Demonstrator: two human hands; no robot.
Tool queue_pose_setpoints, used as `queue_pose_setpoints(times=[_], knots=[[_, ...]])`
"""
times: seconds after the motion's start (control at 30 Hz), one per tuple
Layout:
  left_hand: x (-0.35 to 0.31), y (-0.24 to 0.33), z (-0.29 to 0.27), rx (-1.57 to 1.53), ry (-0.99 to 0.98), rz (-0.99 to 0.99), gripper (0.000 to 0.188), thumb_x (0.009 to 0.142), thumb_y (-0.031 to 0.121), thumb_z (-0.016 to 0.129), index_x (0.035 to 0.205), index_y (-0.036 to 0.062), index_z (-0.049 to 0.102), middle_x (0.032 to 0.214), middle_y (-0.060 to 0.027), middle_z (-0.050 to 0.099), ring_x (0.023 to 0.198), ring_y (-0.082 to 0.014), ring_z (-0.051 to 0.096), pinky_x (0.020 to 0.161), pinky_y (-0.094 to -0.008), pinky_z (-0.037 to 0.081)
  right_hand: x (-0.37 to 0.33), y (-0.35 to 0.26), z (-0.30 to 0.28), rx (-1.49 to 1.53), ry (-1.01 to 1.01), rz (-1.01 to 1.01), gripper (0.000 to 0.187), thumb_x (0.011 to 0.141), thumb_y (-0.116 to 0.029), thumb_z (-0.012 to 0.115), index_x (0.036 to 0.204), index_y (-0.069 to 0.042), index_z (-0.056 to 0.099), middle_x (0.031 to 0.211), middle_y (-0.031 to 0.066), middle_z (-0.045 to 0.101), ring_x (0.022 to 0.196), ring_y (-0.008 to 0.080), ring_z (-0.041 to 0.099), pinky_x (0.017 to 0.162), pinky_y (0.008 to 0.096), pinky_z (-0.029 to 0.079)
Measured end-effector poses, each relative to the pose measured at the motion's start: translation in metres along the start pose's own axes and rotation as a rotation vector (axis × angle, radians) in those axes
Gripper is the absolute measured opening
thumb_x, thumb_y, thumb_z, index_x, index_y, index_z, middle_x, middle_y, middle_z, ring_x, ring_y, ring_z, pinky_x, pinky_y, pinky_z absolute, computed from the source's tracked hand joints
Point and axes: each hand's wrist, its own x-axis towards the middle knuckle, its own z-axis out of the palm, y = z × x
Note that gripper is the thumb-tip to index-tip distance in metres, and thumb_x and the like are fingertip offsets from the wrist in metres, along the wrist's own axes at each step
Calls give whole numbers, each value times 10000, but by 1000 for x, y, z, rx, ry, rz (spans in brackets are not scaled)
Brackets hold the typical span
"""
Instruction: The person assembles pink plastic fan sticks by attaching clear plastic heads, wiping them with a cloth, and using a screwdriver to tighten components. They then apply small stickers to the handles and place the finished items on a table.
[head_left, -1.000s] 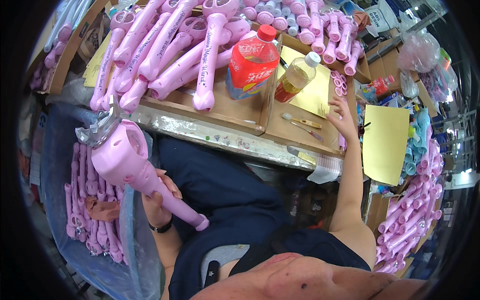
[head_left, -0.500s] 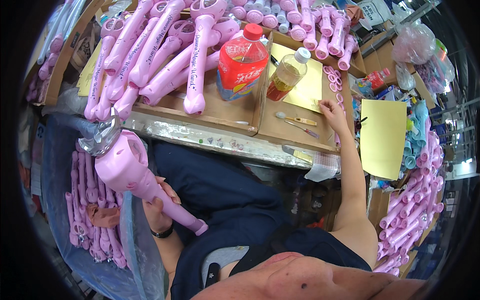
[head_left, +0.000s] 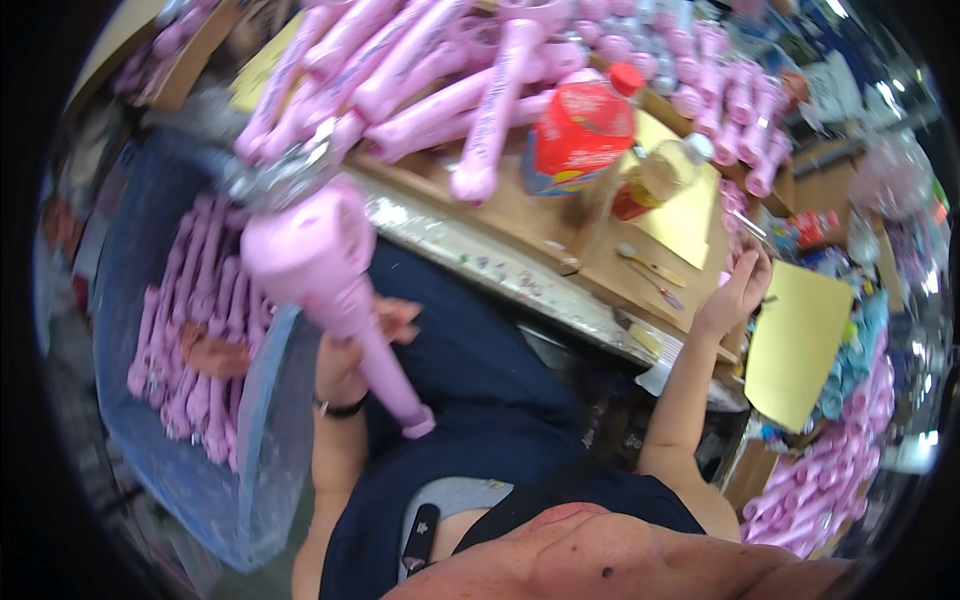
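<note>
My left hand (head_left: 343, 368) is closed round the handle of a pink toy wand (head_left: 310, 260) with a shiny silver top. The wand leans up to the left over my lap, its narrow end against my dark clothing. Over the box's right side, my right hand (head_left: 738, 285) has its fingers pinched together. A thin, pale, stick-like thing (head_left: 748, 226) sticks up from these fingertips, too blurred to name. Close by are small pink rings (head_left: 732, 196) and a yellow sheet (head_left: 800, 345). A toothbrush (head_left: 650, 266) lies in the box, left of this hand.
Pink wands (head_left: 495, 110) are heaped over the cardboard box (head_left: 520, 232), beside a red-labelled bottle (head_left: 582, 130) and a clear bottle of amber liquid (head_left: 660, 178). At left, a blue plastic-lined bin (head_left: 120, 330) holds many wands. More pink parts (head_left: 820, 475) are stacked at right.
My view has turned and blurred, shifting the box rightward. My right hand has moved from beside the yellow paper to the box's right edge, a thin pale thing now at its fingers.
</note>
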Motion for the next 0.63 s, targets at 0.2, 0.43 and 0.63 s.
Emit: queue_pose_setpoints(times=[0.2, 0.43, 0.63], knots=[[16, -9, 35, -213, -158, 8, 496, 808, 423, 615, 1081, 22, 507, 1389, -342, 335, 1335, -408, 322, 1125, -497, 195, -134, -82, 119, -34, -555, -257, 171, 787, 19, 628, 954, -15, 608, 1039, 132, 616, 995, 296, 592, 902, 374, 444], [1, -3, 30, -153, -70, 28, 491, 811, 464, 600, 1086, 70, 498, 1399, -295, 354, 1334, -368, 338, 1124, -488, 191, -164, -113, 135, 37, -960, -507, 369, 696, -94, 721, 1046, -67, 608, 1142, 153, 559, 1091, 325, 536, 912, 428, 416], [1, -7, 25, -203, -170, -30, 491, 811, 484, 598, 1095, 97, 496, 1409, -278, 350, 1359, -371, 295, 1138, -520, 137, -134, -103, 148, 122, -980, 10, 397, 771, -199, 706, 1106, -35, 568, 1228, 168, 514, 1156, 359, 473, 993, 420, 337]])
